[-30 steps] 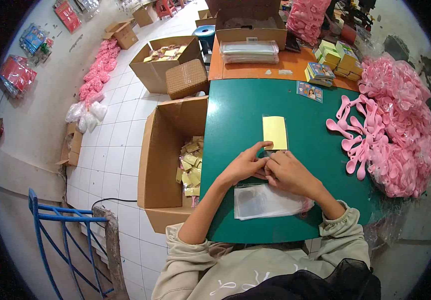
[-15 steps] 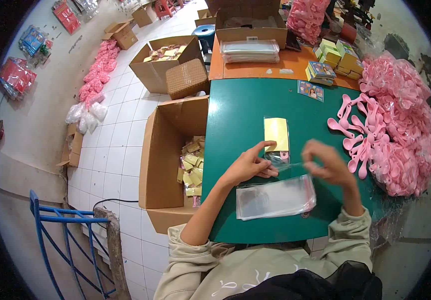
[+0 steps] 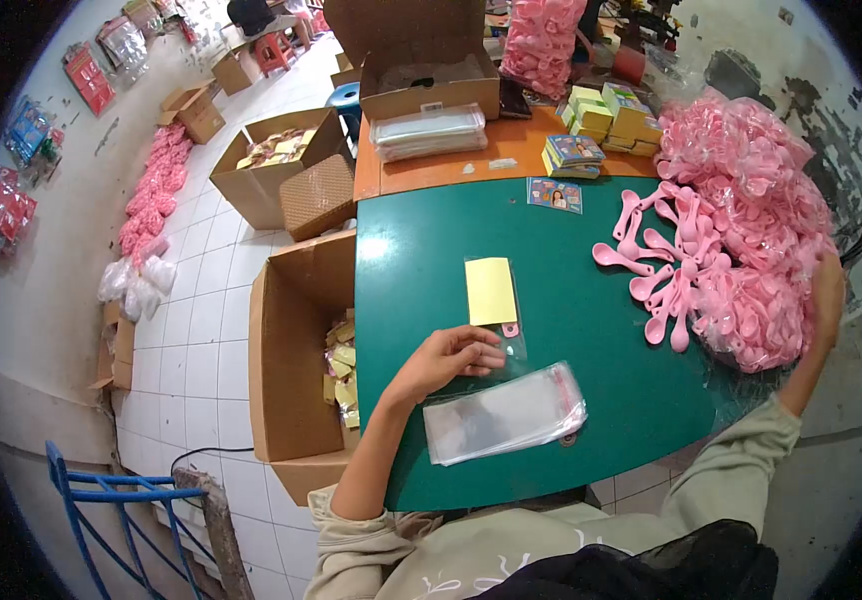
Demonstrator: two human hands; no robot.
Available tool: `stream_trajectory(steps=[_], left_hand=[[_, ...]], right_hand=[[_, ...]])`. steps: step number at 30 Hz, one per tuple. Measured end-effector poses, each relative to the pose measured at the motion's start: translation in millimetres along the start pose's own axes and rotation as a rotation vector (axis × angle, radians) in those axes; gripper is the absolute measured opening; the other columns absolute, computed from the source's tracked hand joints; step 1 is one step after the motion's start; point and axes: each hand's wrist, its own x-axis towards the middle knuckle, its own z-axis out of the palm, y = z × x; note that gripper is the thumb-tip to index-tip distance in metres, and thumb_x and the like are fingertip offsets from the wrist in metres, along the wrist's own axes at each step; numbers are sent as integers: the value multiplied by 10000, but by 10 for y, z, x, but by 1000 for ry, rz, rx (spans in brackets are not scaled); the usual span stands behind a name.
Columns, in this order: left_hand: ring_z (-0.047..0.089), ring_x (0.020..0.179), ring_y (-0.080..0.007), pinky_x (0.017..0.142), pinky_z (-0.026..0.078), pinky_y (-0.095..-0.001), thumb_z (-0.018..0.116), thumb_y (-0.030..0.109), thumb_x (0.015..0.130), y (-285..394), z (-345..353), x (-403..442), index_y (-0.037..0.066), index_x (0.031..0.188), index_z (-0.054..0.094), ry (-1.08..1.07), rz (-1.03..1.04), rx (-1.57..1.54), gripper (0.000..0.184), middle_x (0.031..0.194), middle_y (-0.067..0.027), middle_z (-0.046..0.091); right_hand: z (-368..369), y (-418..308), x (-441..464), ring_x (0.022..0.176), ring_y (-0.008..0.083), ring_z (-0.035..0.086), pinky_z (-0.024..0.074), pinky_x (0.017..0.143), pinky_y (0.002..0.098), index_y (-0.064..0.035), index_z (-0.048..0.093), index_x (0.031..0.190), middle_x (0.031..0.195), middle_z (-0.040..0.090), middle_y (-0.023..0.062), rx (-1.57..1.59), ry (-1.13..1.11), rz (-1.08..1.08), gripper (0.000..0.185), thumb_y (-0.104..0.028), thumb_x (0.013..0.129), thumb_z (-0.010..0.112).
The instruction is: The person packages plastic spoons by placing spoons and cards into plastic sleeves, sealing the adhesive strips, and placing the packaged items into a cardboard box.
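Note:
A clear plastic packet (image 3: 518, 345) with a yellow card (image 3: 491, 291) inside lies flat on the green table (image 3: 421, 230). A bit of pink spoon (image 3: 509, 329) shows below the card. My left hand (image 3: 459, 358) is at the packet's lower end, fingers loosely bent and apart, with nothing visible in them. Just below lies a stack of clear plastic bags (image 3: 506, 412). Far to the right, my right hand (image 3: 827, 295) is against the outer side of the big bagged heap of pink spoons (image 3: 761, 220); its fingers are mostly hidden. Loose pink spoons (image 3: 686, 235) lie left of that heap.
An open cardboard box (image 3: 286, 360) with yellow-carded packets stands left of the table. On the orange table (image 3: 391, 185) are plastic bag packs (image 3: 429, 135), card stacks (image 3: 571, 155) and a brown box (image 3: 431, 85). A blue metal rail (image 3: 121, 485) is at lower left.
My right hand has moved from above the packet out to the far side of the spoon heap. My left hand stays near the packet's lower end. The view has swung to the right.

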Motion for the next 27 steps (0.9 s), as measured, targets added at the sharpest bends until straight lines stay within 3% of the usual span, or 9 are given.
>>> stream_trajectory(steps=[1,2,5,6,8,15,17,19,27], left_hand=[[615,981,-178,841,513,-280,445,104,952,33,22,-9,-37,1173,501,6,20,-41,268,1047,-128,624],[611,991,-178,846,512,-279,446,106,952,61,56,-16,-43,1171,500,12,37,-79,271,1057,-129,619],[579,1057,-178,899,486,-283,456,116,948,46,81,-11,-56,1191,475,18,65,-177,298,1136,-138,578],[574,1065,-181,907,482,-286,459,116,947,68,105,-19,-56,1199,468,28,70,-202,305,1149,-139,570],[565,1083,-194,928,468,-296,467,106,943,37,84,1,-47,1213,448,30,86,-279,311,1169,-135,561],[598,1016,-174,870,504,-304,492,98,934,101,82,-31,41,1186,464,108,127,-169,260,1129,-142,588],[623,925,-155,743,544,-280,523,75,912,19,130,62,27,1089,506,236,191,85,184,1011,-106,616],[632,865,-135,663,552,-257,530,55,902,14,201,83,7,1011,530,358,227,361,119,930,-72,620],[603,724,-95,594,549,-238,595,106,871,-5,171,95,-21,919,564,439,219,387,139,830,-65,618]], right_hand=[[149,-156,-90,964,239,553,427,872,319,13,549,1092,1034,588,147,51,55,-67,296,-86,819,495],[177,-630,-217,966,235,545,428,868,323,1,529,1107,1059,556,135,235,39,-152,330,-75,786,541],[-245,-2845,-908,970,223,522,432,857,334,-35,468,1151,1133,459,100,944,-500,-482,507,-41,689,677],[-294,-3335,-1116,972,219,514,434,853,338,-48,448,1166,1158,427,89,1036,-612,-599,579,-30,656,722],[-113,-3854,-1413,922,210,522,457,809,340,-57,472,1114,1136,413,94,1069,-596,-724,510,-73,683,744],[223,-4137,-1531,805,167,571,490,694,302,-16,574,874,975,493,98,1324,-552,-537,187,-27,735,699],[223,-4105,-1564,761,146,575,490,672,273,-14,585,824,982,497,90,1368,-584,-482,145,-30,736,699],[284,-4097,-1627,765,129,572,486,664,255,-7,580,832,980,493,76,1418,-674,-400,153,-34,743,701],[438,-4192,-1683,729,101,592,526,620,239,17,551,845,859,584,55,1741,-1066,31,97,-62,860,605]])
